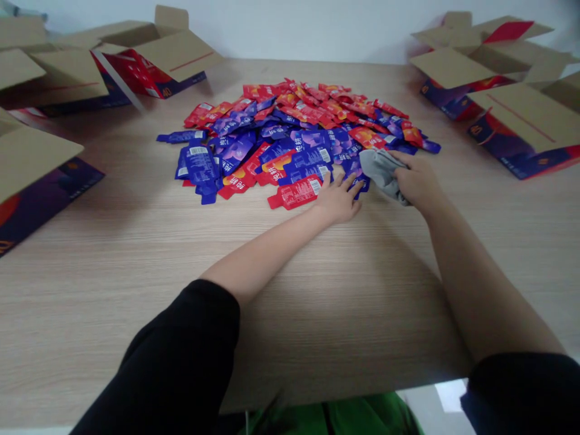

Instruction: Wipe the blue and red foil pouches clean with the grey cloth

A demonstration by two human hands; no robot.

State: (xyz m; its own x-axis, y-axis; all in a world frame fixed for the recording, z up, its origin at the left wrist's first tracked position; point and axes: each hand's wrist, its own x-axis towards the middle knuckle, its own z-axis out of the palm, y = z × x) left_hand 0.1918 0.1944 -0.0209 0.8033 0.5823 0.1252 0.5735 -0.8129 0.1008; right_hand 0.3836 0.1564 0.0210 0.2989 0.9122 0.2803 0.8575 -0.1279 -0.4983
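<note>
A heap of red and blue sachets point(272, 136) lies in the middle of the table. My left hand point(339, 198) rests with spread fingers on the near right edge of the heap, touching a blue sachet point(357, 175) and the end of a red sachet point(295, 193). To its right, my right hand point(417, 181) is closed on a bunched grey cloth point(383, 172), held at the heap's right edge. The cloth covers part of the sachets behind it.
Open cardboard boxes stand on both sides: a near left box point(40, 187), a far left box point(167, 66), a near right box point(521, 133) and a far right box point(453, 90). A white wall point(308, 30) rises behind the wooden table point(136, 254).
</note>
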